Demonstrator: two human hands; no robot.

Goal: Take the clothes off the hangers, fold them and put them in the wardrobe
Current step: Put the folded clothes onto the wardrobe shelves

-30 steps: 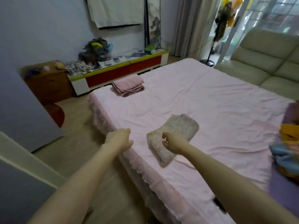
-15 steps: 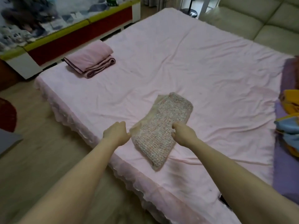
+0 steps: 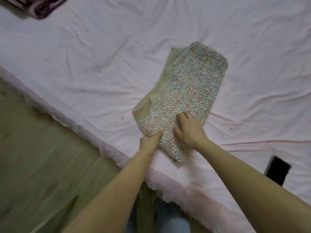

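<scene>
A folded knit garment [image 3: 190,88], speckled pink, blue and cream with a beige lining showing on its left side, lies on the pink bed sheet [image 3: 92,64] near the bed's edge. My left hand [image 3: 149,141] grips its near left corner, thumb on top and fingers hidden beneath. My right hand [image 3: 188,130] sits on the garment's near end with bent fingers and thumb dug into the knit. No hanger is in view.
A folded pink and maroon pile [image 3: 38,9] lies at the bed's far left corner. A black phone [image 3: 277,170] rests on the sheet to the right of my right arm. Wooden floor [image 3: 42,157] runs along the bed's lace-trimmed edge.
The view has tilted down and closed in on the bed. Both hands moved onto the garment's near end: the left now grips its corner, and the right shifted from its side edge onto its top.
</scene>
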